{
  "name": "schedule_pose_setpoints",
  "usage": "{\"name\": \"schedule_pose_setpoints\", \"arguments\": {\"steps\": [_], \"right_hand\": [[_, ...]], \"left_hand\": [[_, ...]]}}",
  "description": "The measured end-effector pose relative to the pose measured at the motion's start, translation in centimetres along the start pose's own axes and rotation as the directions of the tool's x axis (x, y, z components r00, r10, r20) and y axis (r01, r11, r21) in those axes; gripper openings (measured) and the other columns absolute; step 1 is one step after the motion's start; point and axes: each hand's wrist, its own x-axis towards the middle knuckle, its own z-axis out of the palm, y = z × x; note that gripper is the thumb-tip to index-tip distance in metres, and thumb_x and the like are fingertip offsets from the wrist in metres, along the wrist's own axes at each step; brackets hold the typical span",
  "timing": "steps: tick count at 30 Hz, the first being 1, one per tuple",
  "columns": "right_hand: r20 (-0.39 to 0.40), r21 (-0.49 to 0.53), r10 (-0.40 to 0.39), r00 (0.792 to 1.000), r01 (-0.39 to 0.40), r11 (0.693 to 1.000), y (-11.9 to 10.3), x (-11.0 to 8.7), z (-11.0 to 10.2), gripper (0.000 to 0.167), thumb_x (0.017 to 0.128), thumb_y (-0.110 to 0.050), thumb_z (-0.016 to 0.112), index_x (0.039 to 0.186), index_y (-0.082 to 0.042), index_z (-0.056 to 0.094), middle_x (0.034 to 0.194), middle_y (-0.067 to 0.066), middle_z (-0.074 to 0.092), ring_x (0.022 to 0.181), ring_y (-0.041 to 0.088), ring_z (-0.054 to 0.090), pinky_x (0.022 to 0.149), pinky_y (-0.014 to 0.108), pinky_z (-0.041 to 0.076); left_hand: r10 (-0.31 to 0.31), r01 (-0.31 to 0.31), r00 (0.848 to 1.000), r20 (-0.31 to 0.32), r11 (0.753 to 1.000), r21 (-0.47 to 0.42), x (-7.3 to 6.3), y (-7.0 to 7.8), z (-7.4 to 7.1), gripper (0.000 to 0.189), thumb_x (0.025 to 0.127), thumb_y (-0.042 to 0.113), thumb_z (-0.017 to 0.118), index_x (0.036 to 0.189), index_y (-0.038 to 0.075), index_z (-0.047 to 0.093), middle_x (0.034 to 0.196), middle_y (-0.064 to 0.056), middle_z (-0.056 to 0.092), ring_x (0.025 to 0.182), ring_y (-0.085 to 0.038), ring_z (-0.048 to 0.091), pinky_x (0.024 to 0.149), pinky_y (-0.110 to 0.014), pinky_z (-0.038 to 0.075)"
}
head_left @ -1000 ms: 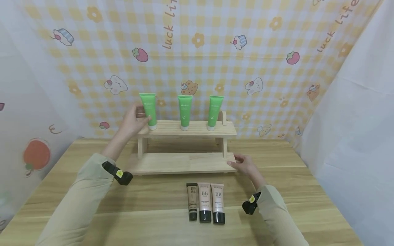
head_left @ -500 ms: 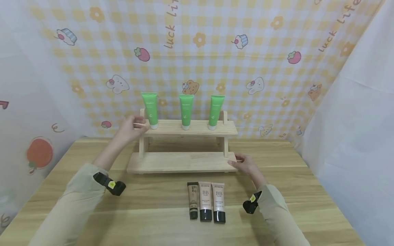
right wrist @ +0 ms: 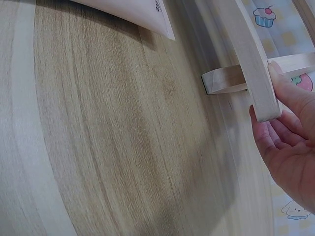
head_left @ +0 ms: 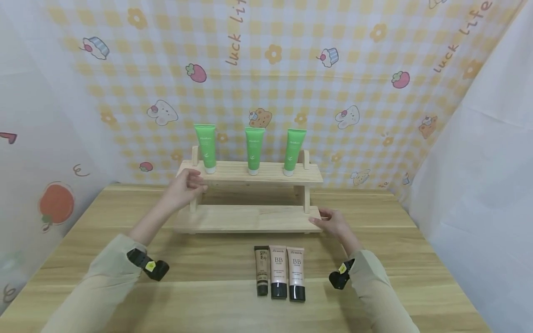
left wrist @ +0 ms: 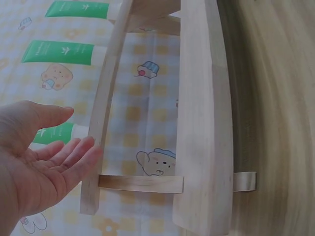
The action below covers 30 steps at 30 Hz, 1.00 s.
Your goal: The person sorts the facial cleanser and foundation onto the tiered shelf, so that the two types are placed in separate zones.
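A two-tier wooden display shelf point(head_left: 233, 219) stands on the table. Three green squeeze tubes, left point(head_left: 207, 144), middle point(head_left: 254, 149) and right point(head_left: 294, 149), stand on their white caps along its upper board. My left hand point(head_left: 182, 189) is at the left end of that board, just below the left tube, holding nothing; the left wrist view shows its fingers point(left wrist: 74, 160) loosely extended by the board's edge. My right hand point(head_left: 334, 225) grips the right end of the lower board, thumb on one face and fingers round the other, as the right wrist view shows.
In front of the shelf lie two pink BB cream tubes point(head_left: 278, 272) point(head_left: 296, 274) and a slimmer brownish tube point(head_left: 262, 270), side by side with black caps toward me. A yellow checked cloth point(head_left: 275, 83) hangs close behind the shelf. White cloth point(head_left: 470, 152) hangs at both sides.
My left hand has let go of the left green tube and moved down to the end of the upper board. The tube stays standing. My right hand keeps its grip.
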Motion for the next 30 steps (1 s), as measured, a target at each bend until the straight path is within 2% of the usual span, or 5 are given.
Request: {"name": "schedule_pose_setpoints", "arguments": {"steps": [6,13,19,25,30], "right_hand": [[0.006,0.014,0.003,1.0,-0.003,1.0,0.0,0.1,0.0,0.062,0.087,-0.026,0.062,0.135,0.006,0.037,0.133,0.026,0.046,0.115,0.037,0.052,0.093,0.039,0.05],[0.006,0.017,0.023,1.0,-0.023,1.0,0.0,0.1,0.0,0.063,0.086,-0.028,0.063,0.135,0.003,0.038,0.133,0.024,0.047,0.115,0.036,0.052,0.094,0.039,0.049],[0.01,0.024,0.014,1.0,-0.014,1.0,0.0,0.0,0.1,0.063,0.086,-0.027,0.062,0.135,0.005,0.037,0.133,0.025,0.046,0.116,0.037,0.052,0.094,0.039,0.049],[0.005,0.012,0.008,1.0,-0.008,1.0,0.0,0.0,0.0,0.064,0.087,-0.029,0.062,0.135,0.004,0.037,0.133,0.025,0.046,0.116,0.037,0.052,0.095,0.041,0.048],[0.002,0.021,0.007,1.0,-0.007,1.0,0.1,0.0,0.0,0.064,0.086,-0.029,0.063,0.135,0.004,0.038,0.131,0.025,0.048,0.115,0.036,0.053,0.094,0.04,0.049]], "left_hand": [[0.014,-0.014,1.0,0.001,1.0,0.004,-0.2,-0.4,0.7,0.051,0.089,0.013,0.055,0.129,-0.008,0.032,0.126,-0.028,0.048,0.11,-0.041,0.05,0.092,-0.048,0.048],[-0.005,0.004,0.999,0.035,1.0,0.016,-0.6,-0.7,1.5,0.051,0.089,0.017,0.056,0.13,-0.005,0.035,0.125,-0.026,0.048,0.111,-0.039,0.05,0.087,-0.043,0.052],[0.023,-0.026,0.996,0.086,0.999,0.04,-1.0,-1.2,2.3,0.053,0.09,0.018,0.056,0.131,-0.007,0.034,0.126,-0.028,0.047,0.112,-0.041,0.05,0.089,-0.046,0.05],[0.005,-0.014,0.99,0.143,0.998,0.056,-1.4,-1.4,3.3,0.05,0.09,0.023,0.056,0.129,-0.004,0.037,0.126,-0.025,0.05,0.113,-0.039,0.05,0.091,-0.048,0.048],[0.006,-0.015,0.984,0.178,0.999,0.048,-1.8,-1.3,4.1,0.048,0.09,0.024,0.056,0.127,-0.003,0.04,0.126,-0.024,0.05,0.113,-0.038,0.051,0.088,-0.044,0.051]]}}
